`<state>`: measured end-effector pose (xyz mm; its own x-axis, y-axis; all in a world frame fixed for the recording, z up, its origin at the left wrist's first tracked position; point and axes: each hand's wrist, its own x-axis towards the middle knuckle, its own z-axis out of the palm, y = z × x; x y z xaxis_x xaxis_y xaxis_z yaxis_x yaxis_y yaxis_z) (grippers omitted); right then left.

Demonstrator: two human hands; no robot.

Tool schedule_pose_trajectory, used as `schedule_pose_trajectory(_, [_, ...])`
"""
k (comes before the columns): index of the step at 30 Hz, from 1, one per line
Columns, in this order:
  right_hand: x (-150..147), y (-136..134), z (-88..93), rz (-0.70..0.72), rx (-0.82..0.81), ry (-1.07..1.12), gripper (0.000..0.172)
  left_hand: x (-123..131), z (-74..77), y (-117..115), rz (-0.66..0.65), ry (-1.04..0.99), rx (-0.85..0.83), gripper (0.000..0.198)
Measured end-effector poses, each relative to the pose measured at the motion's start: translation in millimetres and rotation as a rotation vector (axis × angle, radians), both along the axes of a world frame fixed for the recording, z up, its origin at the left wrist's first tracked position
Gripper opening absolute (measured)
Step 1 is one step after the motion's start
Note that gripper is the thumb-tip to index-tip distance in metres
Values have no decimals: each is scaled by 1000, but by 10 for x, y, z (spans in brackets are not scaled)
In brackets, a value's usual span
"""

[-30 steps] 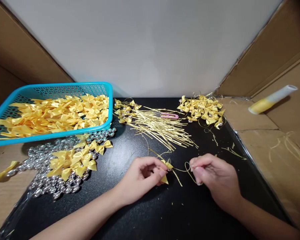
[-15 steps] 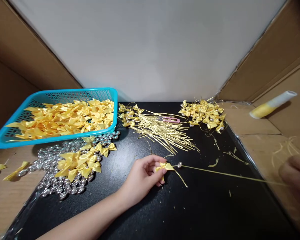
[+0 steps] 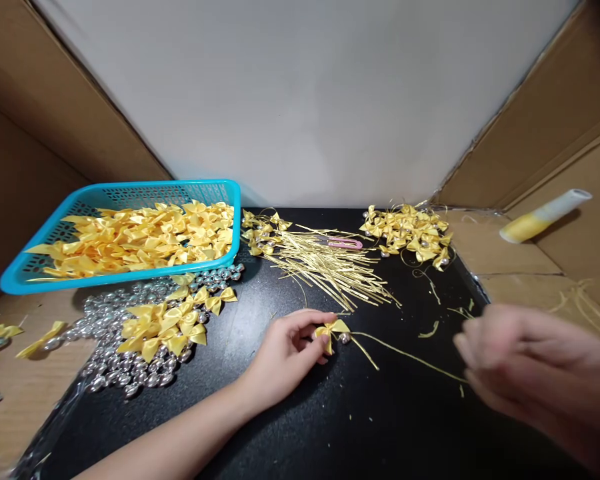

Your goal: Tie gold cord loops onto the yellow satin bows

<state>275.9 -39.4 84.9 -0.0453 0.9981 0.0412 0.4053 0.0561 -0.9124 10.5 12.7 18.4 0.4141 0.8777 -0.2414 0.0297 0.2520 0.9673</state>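
Note:
My left hand point(image 3: 293, 350) pinches a small yellow bow point(image 3: 336, 327) just above the black tabletop point(image 3: 380, 420). A silver bead point(image 3: 345, 338) sits against the bow's right side. From there a thin gold cord point(image 3: 410, 354) runs right toward my right hand point(image 3: 520, 367), and a short cord end points down to the right. My right hand is blurred by motion, and its fingertips around the cord's far end are not clear.
A blue basket point(image 3: 130, 273) of yellow bows stands at the left, with silver beads point(image 3: 153, 379) and loose bows point(image 3: 165, 327) before it. Gold strips point(image 3: 335, 270) and a pink tool point(image 3: 345, 243) lie behind my hands. Beaded bows point(image 3: 410, 230) are piled at the back right, near a tube point(image 3: 545, 215).
My right hand has come in from the right edge toward the middle. The bead now rests against the bow, and the cord has gone from taut to slightly curved.

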Motion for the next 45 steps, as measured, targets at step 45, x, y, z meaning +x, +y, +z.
schedule_pose_trajectory(45, [-774, 140, -542, 184, 125, -150, 24, 99, 80, -47, -144, 109, 65, 32])
